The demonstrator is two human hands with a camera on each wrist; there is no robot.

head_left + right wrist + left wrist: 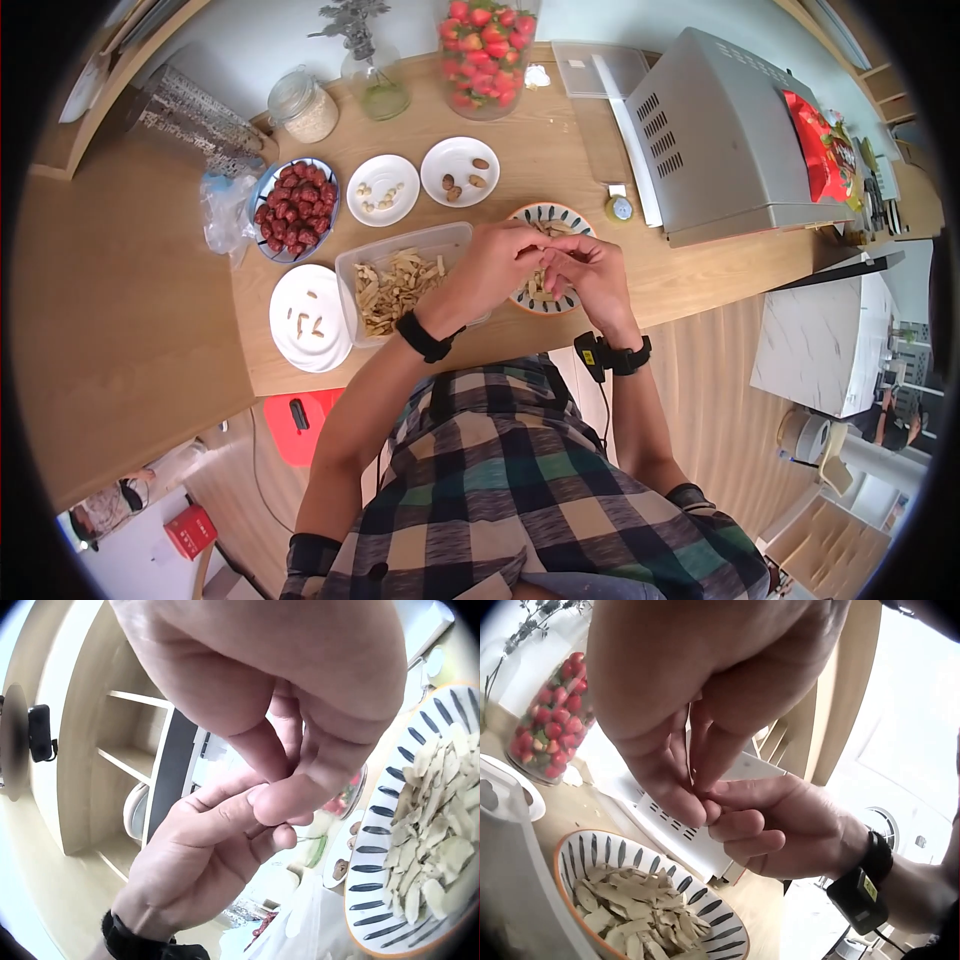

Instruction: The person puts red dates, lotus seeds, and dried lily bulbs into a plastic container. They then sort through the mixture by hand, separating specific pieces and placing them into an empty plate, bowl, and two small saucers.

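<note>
Over the striped bowl (577, 851), the fingertips of my left hand (490, 268) and right hand (597, 285) meet. Between them they pinch a small pale piece (541, 248), mostly hidden by the fingers. Thin, pale dried slices (641, 907) lie heaped in the bowl, below the hands. My left forearm crosses a clear plastic box (405, 239) that holds a pile of pale dried strips (385, 290). Both thumbs bend in toward the fingertips, as the right wrist view shows the left hand (202, 847) meeting the right.
Left of the box are a stack of white plates (290, 345) with a few small pieces and a plate of red dates (297, 210). Two small white plates, one with nuts (454, 192), stand behind. Strawberries fill a jar (485, 55). A grey oven (715, 130) stands right.
</note>
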